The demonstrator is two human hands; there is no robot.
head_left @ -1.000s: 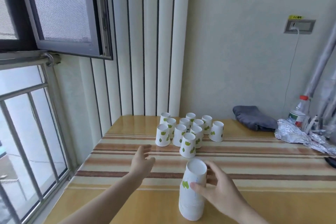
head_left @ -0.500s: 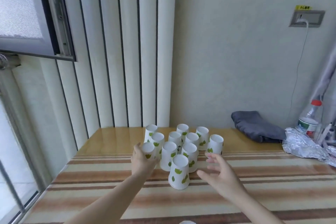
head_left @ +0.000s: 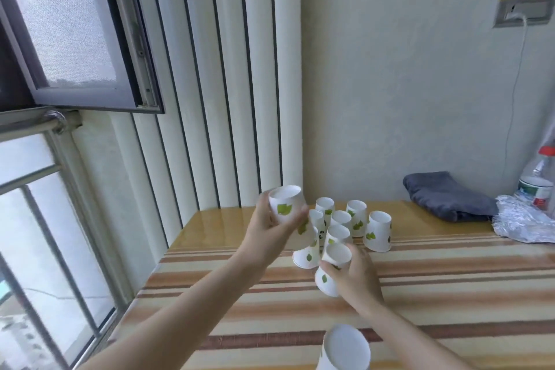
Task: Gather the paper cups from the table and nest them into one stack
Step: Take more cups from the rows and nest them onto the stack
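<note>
**Both hands on cups**

Left hand [head_left: 264, 227] clamps a raised, inverted white paper cup with green leaves [head_left: 285, 207] at frame centre. Right hand [head_left: 354, 275] grips another cup [head_left: 332, 269] on the striped wooden table [head_left: 450, 279]. Nested stack [head_left: 344, 348] sits bottom centre.

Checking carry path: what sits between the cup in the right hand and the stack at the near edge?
Head view: only bare striped table between the cup in the right hand and the stack. The right forearm crosses just beside that stretch.

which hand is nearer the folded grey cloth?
Right. The right hand grips a paper cup nearer the folded grey cloth; the left hand holds a raised cup farther away.
</note>
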